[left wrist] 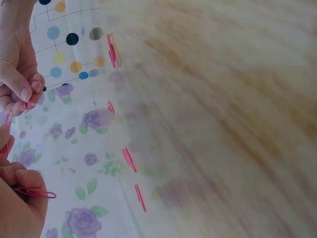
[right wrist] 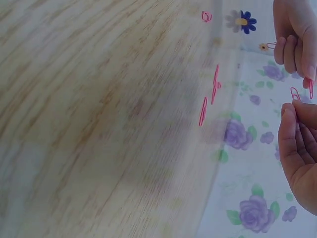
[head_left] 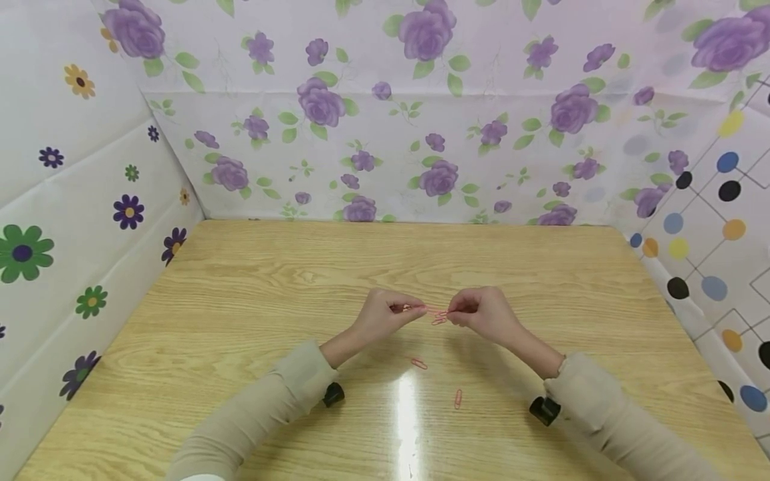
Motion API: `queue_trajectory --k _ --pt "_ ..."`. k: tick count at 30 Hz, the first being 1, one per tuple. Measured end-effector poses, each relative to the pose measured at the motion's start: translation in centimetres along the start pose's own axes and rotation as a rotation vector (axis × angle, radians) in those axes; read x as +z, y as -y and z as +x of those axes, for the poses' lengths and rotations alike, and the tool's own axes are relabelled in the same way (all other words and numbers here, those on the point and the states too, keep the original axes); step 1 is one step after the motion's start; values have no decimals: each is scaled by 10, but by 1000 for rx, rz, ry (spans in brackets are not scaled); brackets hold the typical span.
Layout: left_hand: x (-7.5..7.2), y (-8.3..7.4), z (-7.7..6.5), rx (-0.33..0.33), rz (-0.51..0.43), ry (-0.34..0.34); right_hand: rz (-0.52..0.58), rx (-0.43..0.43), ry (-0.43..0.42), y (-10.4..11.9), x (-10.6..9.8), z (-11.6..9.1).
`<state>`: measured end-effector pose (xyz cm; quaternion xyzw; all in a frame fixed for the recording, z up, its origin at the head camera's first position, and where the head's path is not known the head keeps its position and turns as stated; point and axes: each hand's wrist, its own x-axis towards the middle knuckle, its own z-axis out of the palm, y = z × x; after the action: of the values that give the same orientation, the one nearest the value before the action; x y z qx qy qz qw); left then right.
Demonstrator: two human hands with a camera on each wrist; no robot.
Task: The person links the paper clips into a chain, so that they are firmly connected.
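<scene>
Between thumb and fingertips my left hand [head_left: 385, 314] pinches a pink paper clip [right wrist: 311, 89]. A further paper clip [left wrist: 39, 192] pokes out from its curled fingers on the little-finger side. Facing it, my right hand [head_left: 486, 311] pinches another pink paper clip [right wrist: 294, 93] by one end, its loop standing clear of the fingertips. The two hands are a short gap apart over the wooden table [head_left: 289, 280], their clips pointing toward each other. In the head view, pink clips [head_left: 439, 320] show in the gap between the hands.
Nearer the person, a paper clip [head_left: 419, 363] and another paper clip [head_left: 458, 399] lie apart on the table. Patterned sheets enclose the table: a purple-flowered back sheet [head_left: 385, 153], a flowered left sheet [head_left: 72, 200] and a dotted right sheet [head_left: 710, 260]. Light glares off the table's front.
</scene>
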<state>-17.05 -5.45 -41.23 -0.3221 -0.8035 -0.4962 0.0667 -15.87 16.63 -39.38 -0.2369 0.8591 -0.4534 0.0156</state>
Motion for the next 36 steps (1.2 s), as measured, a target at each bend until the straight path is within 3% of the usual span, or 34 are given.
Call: queue_trajectory --k 2,9,13,15,23,36 --pt "1 -1 1 5 -5 0 -6 -7 -17 0 1 0" --pt "-5 -35 2 -19 -30 22 -17 -36 -56 1 3 0" --pt "-6 -38 2 -11 -50 38 -16 -36 -70 3 4 0" --pt "-6 -36 2 -8 -52 43 -15 -37 -73 3 5 0" --pt "4 -3 1 2 -36 20 -6 -57 -90 2 6 0" --pt "-1 -2 -3 -41 -37 53 1 -10 -87 -3 -2 -2"
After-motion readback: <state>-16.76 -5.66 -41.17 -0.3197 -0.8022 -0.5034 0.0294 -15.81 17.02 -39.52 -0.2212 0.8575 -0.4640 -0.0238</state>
